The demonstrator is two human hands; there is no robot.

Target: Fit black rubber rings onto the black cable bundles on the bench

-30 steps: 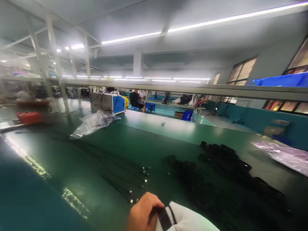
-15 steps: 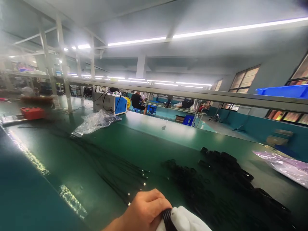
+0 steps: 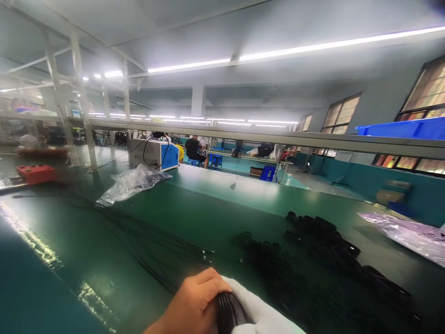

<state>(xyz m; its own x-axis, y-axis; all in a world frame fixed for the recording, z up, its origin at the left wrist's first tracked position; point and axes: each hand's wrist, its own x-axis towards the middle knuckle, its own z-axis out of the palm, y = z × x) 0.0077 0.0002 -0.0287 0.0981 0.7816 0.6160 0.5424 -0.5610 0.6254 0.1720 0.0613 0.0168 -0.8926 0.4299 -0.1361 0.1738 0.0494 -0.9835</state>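
Observation:
At the bottom centre, my bare left hand (image 3: 196, 301) is closed round a bundle of black cables (image 3: 229, 311). My right hand (image 3: 264, 308), in a white glove, grips the same bundle from the right, its fingers behind and its thumb low at the frame's edge. The bundle's lower part is out of view. More black cables (image 3: 149, 241) with small white ends lie stretched along the green table (image 3: 194, 213) to the left. Coiled black cables (image 3: 271, 264) lie in a dark heap to the right of my hands.
Farther right are larger black coils (image 3: 333, 241) and a clear plastic bag (image 3: 406, 234). Another plastic bag (image 3: 134, 183) lies before a blue-and-grey machine (image 3: 158, 154). A red box (image 3: 36, 174) stands at left. An overhead shelf carries a blue bin (image 3: 403, 129). A person (image 3: 194, 149) sits in the background.
The view has shifted slightly. Both hands have moved a little left and up, and the gloved right hand now reaches farther round behind the cable bundle. More of the bundle shows between the hands.

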